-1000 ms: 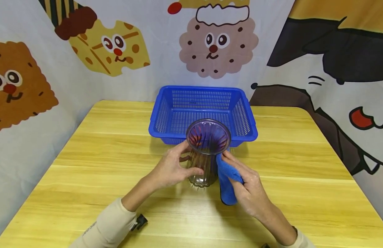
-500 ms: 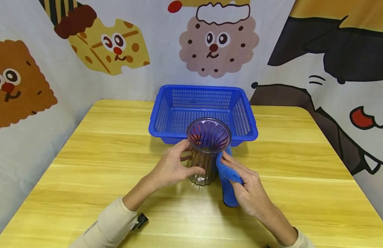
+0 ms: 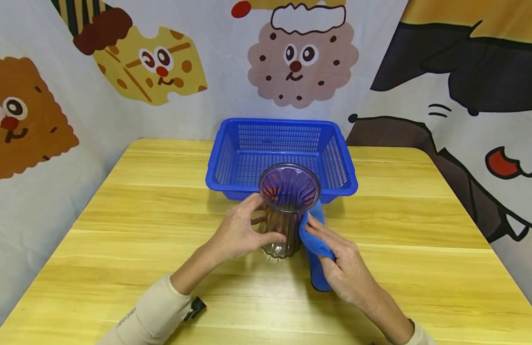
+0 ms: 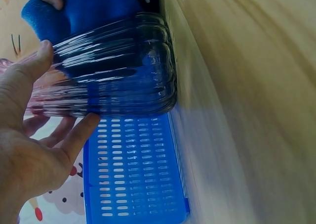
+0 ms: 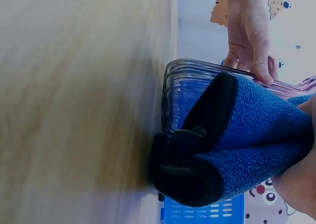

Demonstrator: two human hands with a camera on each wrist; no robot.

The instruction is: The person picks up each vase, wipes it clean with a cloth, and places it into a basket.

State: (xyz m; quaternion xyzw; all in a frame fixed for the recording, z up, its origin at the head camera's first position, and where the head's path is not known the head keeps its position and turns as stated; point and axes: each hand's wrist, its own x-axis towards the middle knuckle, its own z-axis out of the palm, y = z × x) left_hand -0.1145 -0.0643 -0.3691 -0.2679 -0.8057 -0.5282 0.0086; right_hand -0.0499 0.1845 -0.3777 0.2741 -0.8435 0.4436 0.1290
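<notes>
A ribbed glass vase (image 3: pixel 283 230), purple-tinted at its flared rim, stands upright on the table (image 3: pixel 162 230). My left hand (image 3: pixel 237 232) grips its left side, thumb in front and fingers behind. On the other side, my right hand (image 3: pixel 347 263) holds a folded blue cloth (image 3: pixel 315 244) against the glass just below the rim. The cloth's dark-edged lower end hangs down beside the vase, as the right wrist view shows. In the left wrist view the cloth (image 4: pixel 98 6) lies along the far side of the vase (image 4: pixel 113 70).
A blue perforated plastic basket (image 3: pixel 216 177) stands right behind the vase, near the table's back edge. Cloth hangings (image 3: pixel 231 96) with cartoon prints enclose the table at the back and sides. A black clip (image 3: pixel 197 306) sits at the left sleeve (image 3: pixel 153 306).
My right hand has shifted slightly with the blue cloth along the vase's right side, and the cloth's hanging end sits a little lower. The left hand and the vase have stayed in place.
</notes>
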